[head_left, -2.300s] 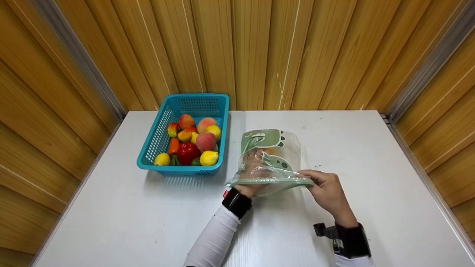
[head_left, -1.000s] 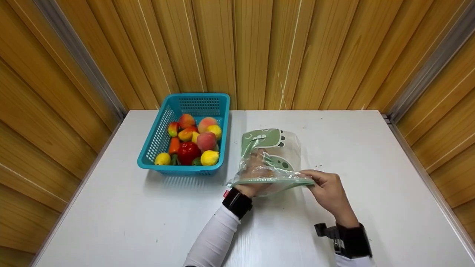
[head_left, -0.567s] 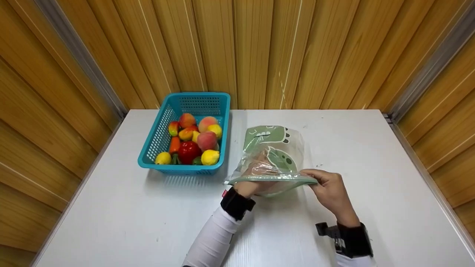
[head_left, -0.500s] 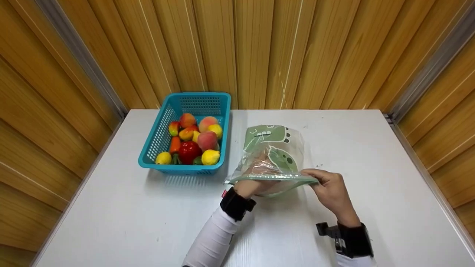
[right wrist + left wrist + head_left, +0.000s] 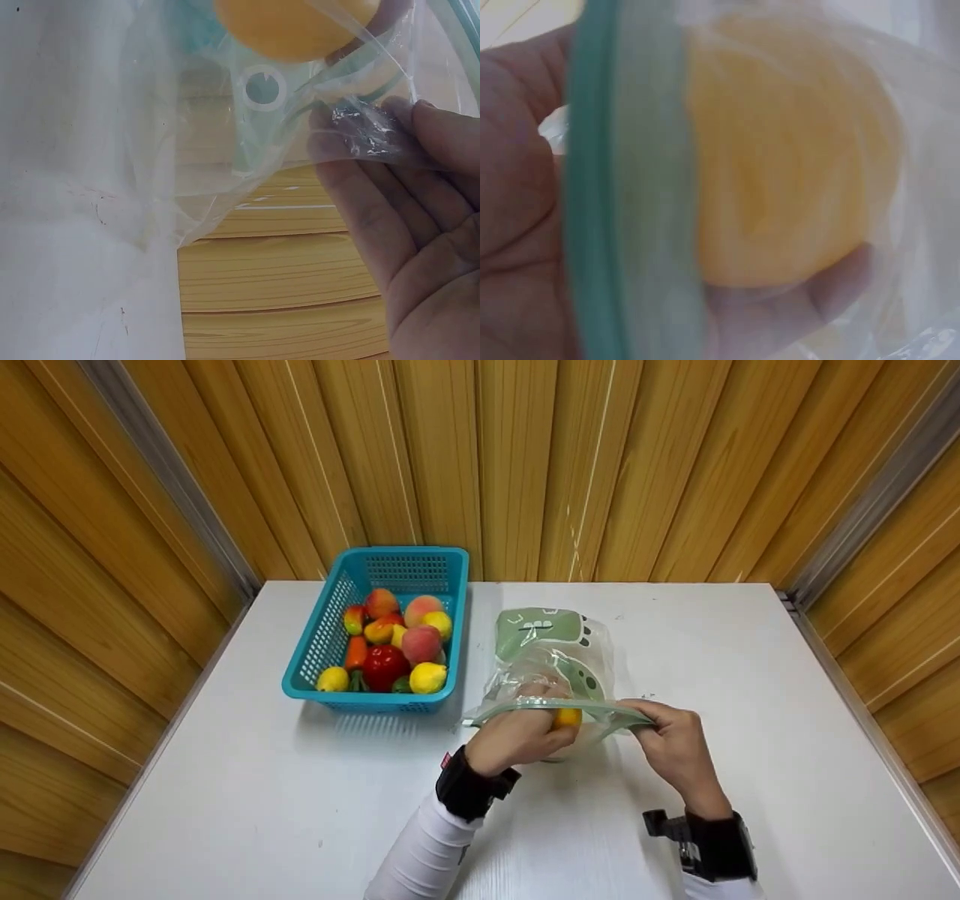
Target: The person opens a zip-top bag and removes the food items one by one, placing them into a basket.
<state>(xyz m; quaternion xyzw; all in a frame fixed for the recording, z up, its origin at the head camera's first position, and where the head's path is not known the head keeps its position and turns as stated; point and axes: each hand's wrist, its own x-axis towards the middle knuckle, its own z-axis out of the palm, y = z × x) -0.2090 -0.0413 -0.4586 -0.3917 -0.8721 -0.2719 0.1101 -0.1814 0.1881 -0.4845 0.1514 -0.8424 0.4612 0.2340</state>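
Observation:
My left hand (image 5: 517, 735) is at the mouth of a clear zip bag (image 5: 541, 631) with green cartoon prints, its fingers inside. It grips an orange (image 5: 568, 718), round and yellow-orange, which shows at the opening. In the left wrist view the orange (image 5: 795, 150) appears behind the bag's green zip strip (image 5: 592, 180), with fingertips curled under it. My right hand (image 5: 671, 742) pinches the right end of the bag's edge between thumb and fingers. The right wrist view shows that thumb and fingers (image 5: 367, 199) on the clear film, with the orange (image 5: 300, 26) above.
A blue plastic basket (image 5: 300, 660) stands to the left of the bag. It holds peaches, lemons (image 5: 428, 678), a red pepper-like piece (image 5: 385, 666), a carrot and other produce. The white table (image 5: 225, 780) meets wood-patterned walls (image 5: 510, 472) at the back and sides.
My left hand has drawn back toward me from deep inside the bag, bringing the orange to the mouth. The bag's opening has tilted and widened; my right hand keeps its pinch, slightly further right.

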